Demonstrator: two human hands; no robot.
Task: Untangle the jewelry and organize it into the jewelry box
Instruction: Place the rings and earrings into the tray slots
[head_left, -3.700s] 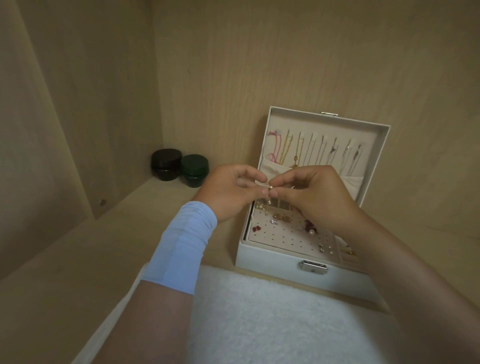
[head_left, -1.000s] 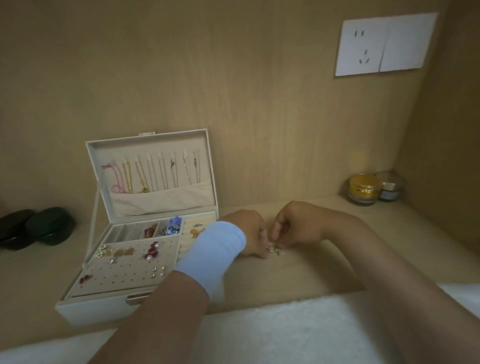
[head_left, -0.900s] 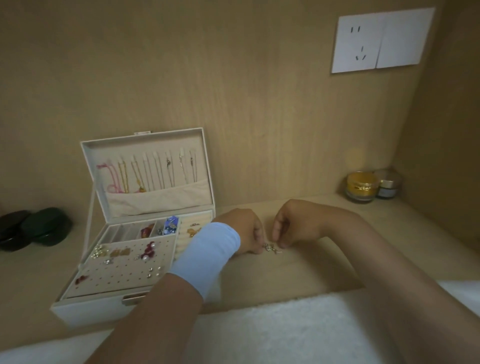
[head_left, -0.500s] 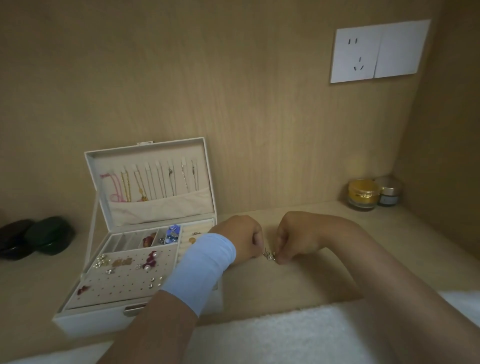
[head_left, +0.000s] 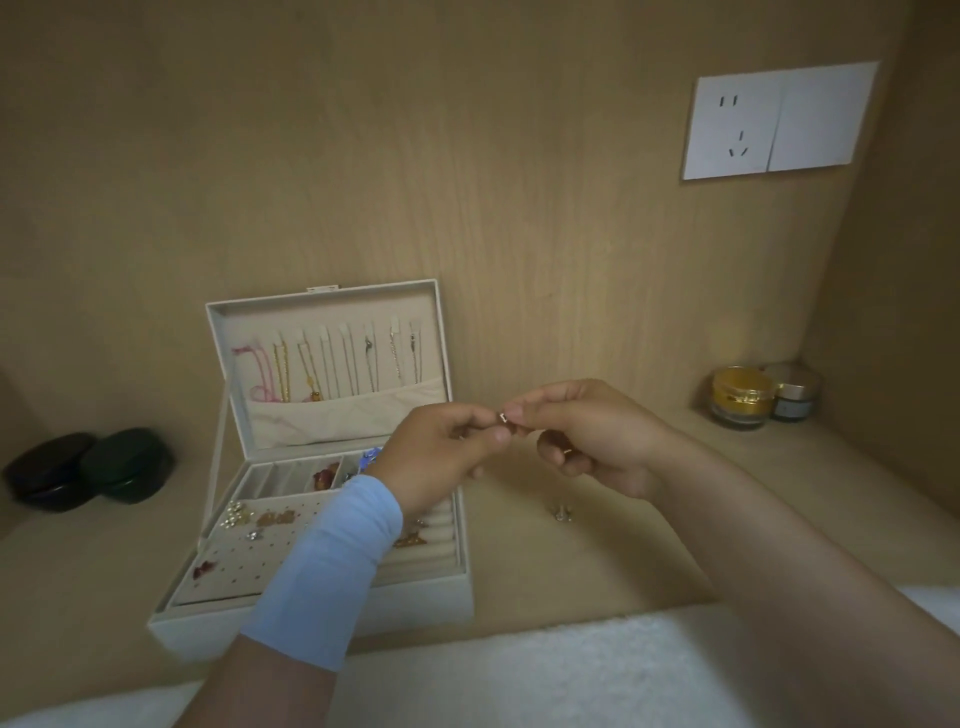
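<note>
1. A fuzzy white cloth (head_left: 519, 675) is cut off at the near edge.
2. A pale blue sleeve (head_left: 327, 566) hides part of the open jewelry box (head_left: 415, 603), which sits at the left.
3. Right of the box, the left hand (head_left: 441, 457) and right hand (head_left: 587, 436) both pinch a tiny jewelry piece (head_left: 505, 419), too small to identify.
4. Thin chains (head_left: 353, 364) hang in the padded lid.

The left hand (head_left: 441, 452) and right hand (head_left: 587, 436) are raised off the shelf (head_left: 623, 561), right of the jewelry box (head_left: 426, 603). A small jewelry piece (head_left: 503, 417) is pinched between them. A second piece (head_left: 562, 513) is left on the shelf.
</note>
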